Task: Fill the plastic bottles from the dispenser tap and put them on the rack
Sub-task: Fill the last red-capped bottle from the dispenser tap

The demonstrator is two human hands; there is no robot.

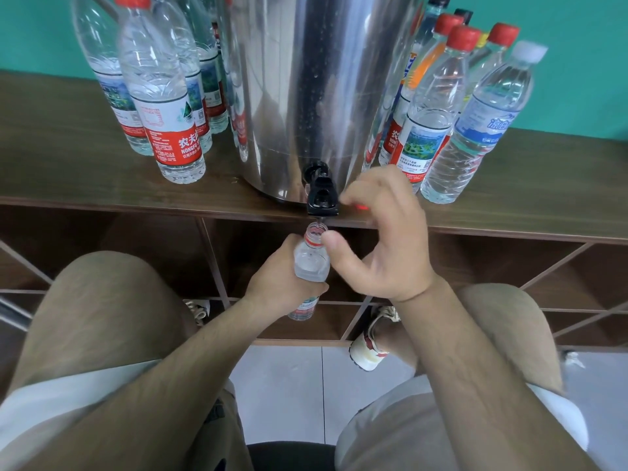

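While the small plastic bottle point(311, 263) is held upright just below the front edge of the worktop point(85, 171), its open mouth is set directly under the spout of the black tap point(322, 195). The bottle is clasped by the left grip point(282, 280), whose fingers and thumb are wrapped closely round the body, so that only the neck with its red ring, the shoulder and the labelled foot are seen. The water level inside cannot be made out.

The right grip point(384, 239) is arched in a wide curve. Its thumb is stretched down, with the tip just beside the bottle's neck, and its fingers are curled at the right side of the tap, where the fingertips meet the black body. Whether the tap is actually grasped cannot be told. A small red thing point(362, 207) is glimpsed under those fingers, too blurred to be identified.

The tap juts over the front edge from the base of the steel dispenser point(323, 79), which stands mid-worktop. Clear bottles point(163, 96) are grouped to its left, and red-capped bottles point(438, 107) to its right, with a white-capped bottle point(475, 130) nearest the front edge. Under the worktop, the wooden rack point(509, 266) with slanted dividers is seen.
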